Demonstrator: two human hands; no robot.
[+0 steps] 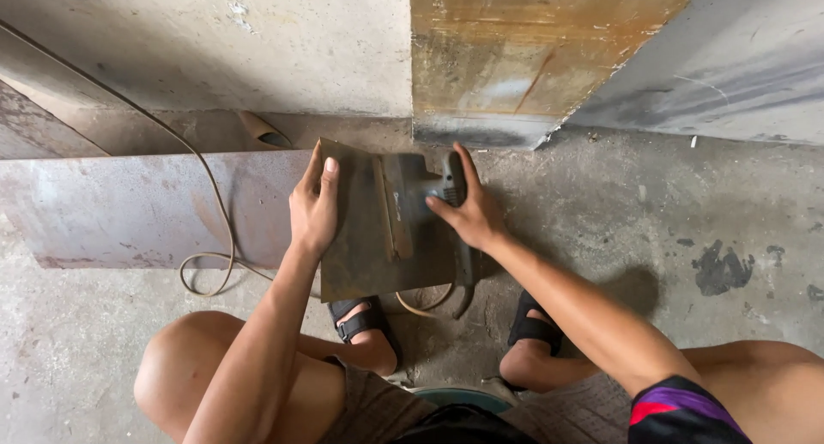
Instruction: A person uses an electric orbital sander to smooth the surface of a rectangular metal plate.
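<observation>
My left hand (314,205) lies flat on the left part of a dark, rusty metal plate (365,255) that rests on the concrete floor between my feet. My right hand (468,210) grips the body of a grey corded power tool (429,186) that sits at the plate's upper right edge. A raised metal strip (388,216) runs down the plate between my two hands. The tool's working end is hidden behind the plate and my fingers.
A long rusty steel sheet (129,208) lies on the floor at left, with a thin cable (210,238) looping over it. A concrete wall and a rusty upright panel (515,57) stand just beyond. My sandalled feet (365,324) are below the plate.
</observation>
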